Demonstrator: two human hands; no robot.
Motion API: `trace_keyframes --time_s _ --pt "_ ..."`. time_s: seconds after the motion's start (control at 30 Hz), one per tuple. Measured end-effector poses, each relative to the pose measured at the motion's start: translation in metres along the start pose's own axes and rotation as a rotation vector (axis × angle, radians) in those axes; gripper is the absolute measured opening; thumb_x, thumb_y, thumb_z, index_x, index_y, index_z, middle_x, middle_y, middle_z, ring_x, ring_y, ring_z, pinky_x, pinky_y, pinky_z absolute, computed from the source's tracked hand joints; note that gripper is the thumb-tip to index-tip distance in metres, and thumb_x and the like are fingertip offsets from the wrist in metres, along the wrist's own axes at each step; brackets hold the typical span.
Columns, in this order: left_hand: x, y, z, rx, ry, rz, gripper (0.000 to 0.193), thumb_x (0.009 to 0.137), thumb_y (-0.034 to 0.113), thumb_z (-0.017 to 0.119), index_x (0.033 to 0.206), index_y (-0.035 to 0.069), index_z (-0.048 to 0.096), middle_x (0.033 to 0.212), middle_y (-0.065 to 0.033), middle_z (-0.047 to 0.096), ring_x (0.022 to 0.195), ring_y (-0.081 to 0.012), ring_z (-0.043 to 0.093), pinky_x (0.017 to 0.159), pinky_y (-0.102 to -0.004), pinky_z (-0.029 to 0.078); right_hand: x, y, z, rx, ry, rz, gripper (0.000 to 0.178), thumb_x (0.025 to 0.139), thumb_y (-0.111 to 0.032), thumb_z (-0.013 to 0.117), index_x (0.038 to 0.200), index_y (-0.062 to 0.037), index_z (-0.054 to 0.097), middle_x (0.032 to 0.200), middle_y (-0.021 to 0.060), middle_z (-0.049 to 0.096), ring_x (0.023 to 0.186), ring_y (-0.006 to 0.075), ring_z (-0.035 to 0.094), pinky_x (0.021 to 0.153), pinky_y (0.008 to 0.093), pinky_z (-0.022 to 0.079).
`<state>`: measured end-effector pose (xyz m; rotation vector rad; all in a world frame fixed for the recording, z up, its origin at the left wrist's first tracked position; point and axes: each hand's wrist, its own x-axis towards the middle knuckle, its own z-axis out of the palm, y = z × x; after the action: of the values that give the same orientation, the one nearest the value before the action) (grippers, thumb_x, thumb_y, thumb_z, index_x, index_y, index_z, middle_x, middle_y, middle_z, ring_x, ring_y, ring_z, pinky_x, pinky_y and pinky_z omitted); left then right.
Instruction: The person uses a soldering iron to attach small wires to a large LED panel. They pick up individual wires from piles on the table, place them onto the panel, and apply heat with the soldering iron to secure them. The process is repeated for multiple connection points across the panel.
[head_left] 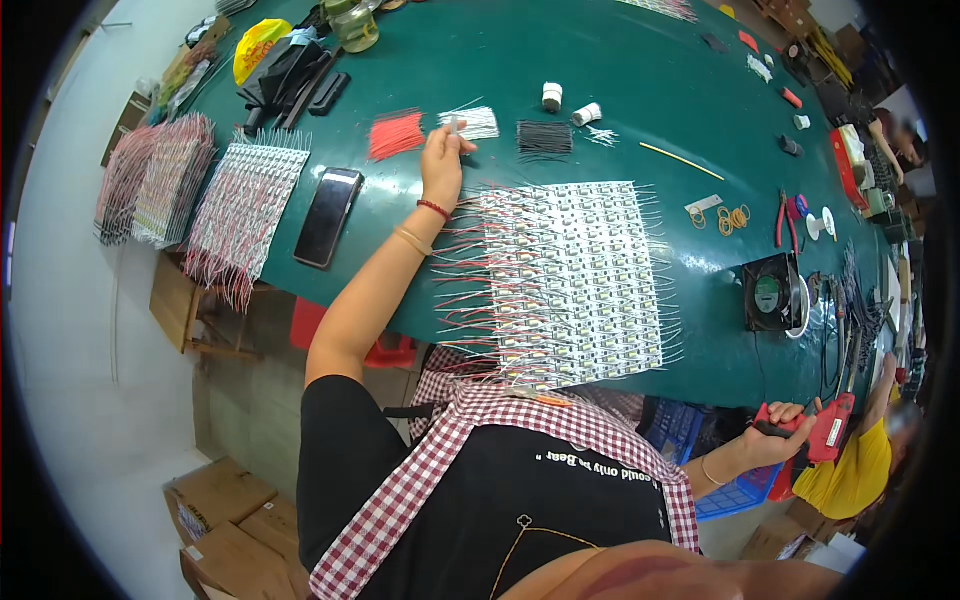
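Observation:
My left hand (443, 160) reaches over the table, its fingers drawn together at the edge of a bundle of short white wires (475, 123). Something small and pale shows at the fingertips, too small to name. Left of it lies a bundle of red wires (396, 135); to its right are black wires (545, 139). In front of me lies a sheet of small white LED boards (575, 285) in rows, red and white leads sticking out along its left side. Low at the right, my right hand (783, 437) is closed round the handle of a red glue gun (829, 430).
A phone (328, 217) and stacked wired boards (245, 205) are on the left. Two small white-capped bottles (552, 96), a stick (682, 161), rubber bands (734, 219), pliers (786, 223) and a black fan (770, 293) lie rightward. A co-worker in yellow (848, 473) is close by.

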<state>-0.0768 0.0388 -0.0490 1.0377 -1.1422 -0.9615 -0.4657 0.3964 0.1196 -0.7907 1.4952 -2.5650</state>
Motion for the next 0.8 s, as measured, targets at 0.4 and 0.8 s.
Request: trace_keyframes --time_s 0.4,0.8 --pt "-0.023 0.007 -0.018 0.030 -0.236 -0.015 0.021 0.096 0.012 0.043 0.105 0.002 0.060 0.087 -0.0014 0.055 0.079 -0.0089 0.052 0.076 -0.0232 0.043 -0.007 -0.005 0.027 0.094 -0.177 0.047 0.036 0.096 -0.023 0.044 0.123 0.0006 0.041 0.059 0.0024 0.040 0.045 0.0092 0.036 0.046 0.0226 0.034" --pt "-0.034 0.022 -0.039 0.015 -0.259 -0.075 0.021 0.094 0.012 0.050 0.105 0.000 0.062 0.089 -0.0015 0.061 0.084 -0.0085 0.056 0.075 -0.0214 0.043 -0.014 -0.011 0.046 0.142 -0.322 0.098 0.039 0.097 -0.025 0.043 0.125 0.0019 0.037 0.060 0.0033 0.040 0.044 0.0098 0.036 0.045 0.0228 0.035"
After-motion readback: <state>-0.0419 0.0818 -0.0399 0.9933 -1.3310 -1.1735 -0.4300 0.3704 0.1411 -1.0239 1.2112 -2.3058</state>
